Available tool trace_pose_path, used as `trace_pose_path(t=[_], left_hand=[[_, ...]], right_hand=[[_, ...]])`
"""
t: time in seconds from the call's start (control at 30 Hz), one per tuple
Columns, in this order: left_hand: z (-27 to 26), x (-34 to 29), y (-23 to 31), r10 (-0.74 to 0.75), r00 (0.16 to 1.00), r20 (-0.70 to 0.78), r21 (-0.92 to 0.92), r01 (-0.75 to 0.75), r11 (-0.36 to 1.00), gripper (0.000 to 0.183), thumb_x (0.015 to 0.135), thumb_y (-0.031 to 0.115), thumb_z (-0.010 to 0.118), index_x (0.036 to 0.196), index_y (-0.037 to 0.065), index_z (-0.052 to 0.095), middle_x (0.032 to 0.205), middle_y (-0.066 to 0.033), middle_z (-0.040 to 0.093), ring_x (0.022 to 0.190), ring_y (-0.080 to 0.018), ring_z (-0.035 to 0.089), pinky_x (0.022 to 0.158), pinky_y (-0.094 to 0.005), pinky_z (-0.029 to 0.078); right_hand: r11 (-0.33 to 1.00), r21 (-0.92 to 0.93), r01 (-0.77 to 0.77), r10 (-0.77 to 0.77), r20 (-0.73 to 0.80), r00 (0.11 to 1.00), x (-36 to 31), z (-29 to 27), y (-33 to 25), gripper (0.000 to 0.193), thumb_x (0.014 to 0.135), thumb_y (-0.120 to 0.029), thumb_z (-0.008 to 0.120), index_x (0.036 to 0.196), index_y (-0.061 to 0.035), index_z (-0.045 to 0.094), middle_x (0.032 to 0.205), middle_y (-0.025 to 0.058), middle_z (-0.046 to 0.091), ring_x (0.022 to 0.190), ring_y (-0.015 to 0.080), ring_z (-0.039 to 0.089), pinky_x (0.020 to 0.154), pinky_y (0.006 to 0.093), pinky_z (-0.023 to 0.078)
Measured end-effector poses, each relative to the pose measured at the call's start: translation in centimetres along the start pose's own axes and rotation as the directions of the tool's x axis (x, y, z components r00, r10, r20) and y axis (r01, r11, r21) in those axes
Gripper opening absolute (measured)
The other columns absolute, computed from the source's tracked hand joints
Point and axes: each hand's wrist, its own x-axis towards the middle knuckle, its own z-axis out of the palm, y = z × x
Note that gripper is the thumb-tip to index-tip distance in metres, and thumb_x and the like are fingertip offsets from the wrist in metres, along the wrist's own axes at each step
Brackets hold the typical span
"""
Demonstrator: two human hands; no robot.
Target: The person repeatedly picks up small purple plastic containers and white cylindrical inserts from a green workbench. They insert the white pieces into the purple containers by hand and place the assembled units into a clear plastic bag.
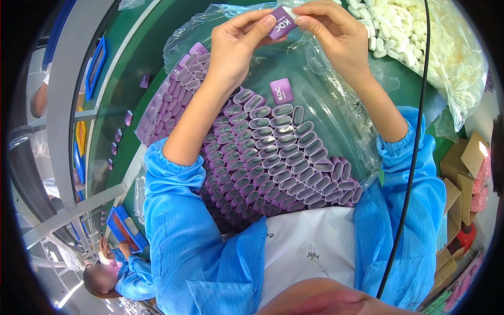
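Up at the top of the view, a purple oval plastic sleeve [282,24] with white print is pinched between the thumb and fingers of my left hand [233,50]. My right hand [338,39] closes on a small white plastic piece [290,11] at the sleeve's right end. How deep the white piece sits in the sleeve cannot be made out. Below my hands, one loose purple sleeve [281,91] lies on its side on the green surface [310,94]. Closely packed rows of hollow purple sleeves [278,152] stand on end between my forearms, openings up.
A clear bag of white plastic pieces [399,31] lies at the far right. Several purple pieces [128,117] sit on the green belt at left, near a blue tray [126,229] and a co-worker [113,278]. A black cable [415,157] hangs across the right. Cardboard boxes [462,173] stand beyond.
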Motion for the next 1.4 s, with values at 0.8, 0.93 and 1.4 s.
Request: trace_pose_path(t=[0.8,0.93,1.4], left_hand=[[-0.3,0.1,-0.4,-0.142,0.99,0.02,-0.163,0.144,0.976,0.026,0.091,0.013,0.06,0.111,-0.005,0.062,0.104,-0.0123,0.064,0.093,-0.0209,0.064,0.083,-0.0331,0.056],[-3.2,3.3,0.6,-0.069,0.994,-0.084,0.328,0.093,0.94,0.025,0.092,0.015,0.059,0.11,-0.002,0.063,0.102,-0.0102,0.065,0.09,-0.0198,0.064,0.084,-0.0332,0.052],[-11.0,13.9,-5.8,0.457,0.875,-0.161,0.974,0.066,0.216,0.027,0.079,0.025,0.068,0.097,0.004,0.07,0.097,-0.021,0.068,0.094,-0.0328,0.065,0.082,-0.0402,0.05]], right_hand=[[0.806,-0.313,0.502,-0.491,0.119,0.863,-0.3,-0.2,1.7,0.015,0.082,-0.001,0.067,0.096,0.0032,0.066,0.096,0.0123,0.067,0.084,0.021,0.065,0.074,0.0291,0.053],[0.934,-0.285,0.215,-0.257,-0.12,0.959,1.2,-1.0,1.4,0.011,0.08,-0.001,0.068,0.091,0.002,0.066,0.082,0.013,0.066,0.069,0.0207,0.065,0.062,0.0275,0.05],[0.365,-0.913,0.181,-0.092,0.158,0.983,4.2,-4.8,10.9,0.01,0.074,-0.009,0.064,0.079,-0.0003,0.065,0.084,0.0192,0.063,0.094,0.0365,0.055,0.084,0.0439,0.045]])
